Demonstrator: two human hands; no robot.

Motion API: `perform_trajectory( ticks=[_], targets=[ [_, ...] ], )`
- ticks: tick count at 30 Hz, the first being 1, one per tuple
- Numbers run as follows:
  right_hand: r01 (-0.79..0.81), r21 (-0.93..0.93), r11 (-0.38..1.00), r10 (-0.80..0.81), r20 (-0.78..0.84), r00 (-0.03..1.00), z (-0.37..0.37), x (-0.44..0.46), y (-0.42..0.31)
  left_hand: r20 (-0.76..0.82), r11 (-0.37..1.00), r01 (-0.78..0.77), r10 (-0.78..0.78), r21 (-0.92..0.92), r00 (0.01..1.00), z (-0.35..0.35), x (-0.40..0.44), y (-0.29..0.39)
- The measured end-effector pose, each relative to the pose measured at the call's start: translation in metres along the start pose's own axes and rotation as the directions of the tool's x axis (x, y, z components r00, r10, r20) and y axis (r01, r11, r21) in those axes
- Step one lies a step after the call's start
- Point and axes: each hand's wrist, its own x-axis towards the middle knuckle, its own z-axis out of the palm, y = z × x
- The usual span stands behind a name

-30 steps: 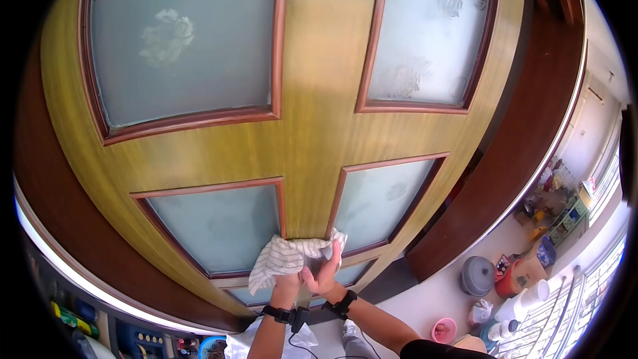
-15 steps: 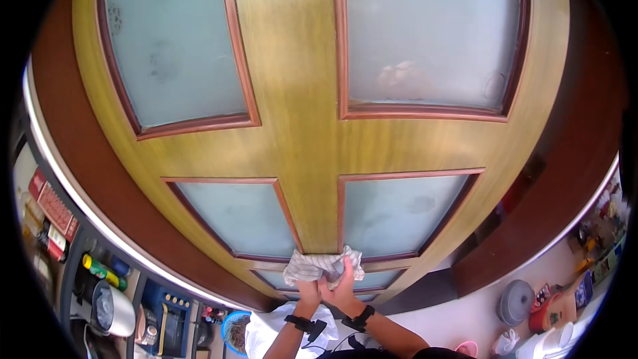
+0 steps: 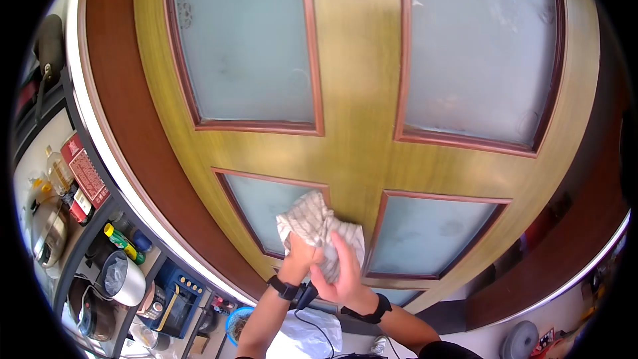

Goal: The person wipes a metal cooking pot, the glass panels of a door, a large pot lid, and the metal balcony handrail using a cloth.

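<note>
The striped cloth [image 3: 307,218] lies just beyond my fingers, bunched, its longer spread slanting from upper left down to the right. My left hand [image 3: 300,254] is closed on its left part, fingers mostly hidden in the folds. My right hand [image 3: 347,284] is partly open beside it, thumb parted from the raised fingers, touching the cloth's right part. Ahead stands the door [image 3: 359,100]; the lower left pane [image 3: 256,201] is nearer my left hand, the lower right pane [image 3: 428,239] nearer my right.
</note>
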Motion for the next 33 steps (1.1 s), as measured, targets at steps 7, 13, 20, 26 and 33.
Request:
perform_trajectory(
  ticks=[7, 13, 20, 26, 33],
  targets=[
    [-0.019, -0.143, 0.990, 0.015, -0.026, 1.000, 0.052, 0.025, -0.009, 0.082, 0.995, 0.010, -0.018, 0.095, 0.996, -0.043, 0.030, -0.019],
    [0.060, -0.113, 0.992, -0.062, -0.014, 0.998, 0.115, 0.056, -0.010, -0.103, 0.980, 0.084, -0.066, 0.183, 0.992, -0.065, 0.011, -0.075],
    [0.142, -0.340, 0.930, -0.178, -0.078, 0.981, 0.161, 0.050, 0.004, -0.045, 0.967, 0.243, -0.240, 0.074, 0.970, -0.034, -0.046, -0.104],
    [0.214, -0.325, 0.921, -0.213, 0.040, 0.976, 0.141, 0.057, 0.000, 0.041, 0.966, 0.256, -0.257, 0.017, 0.966, -0.008, -0.060, -0.122],
    [0.123, -0.390, 0.913, -0.057, 0.177, 0.983, 0.117, 0.006, 0.010, 0.004, 0.835, 0.372, -0.406, -0.405, 0.914, 0.002, -0.080, -0.070]
  ],
)
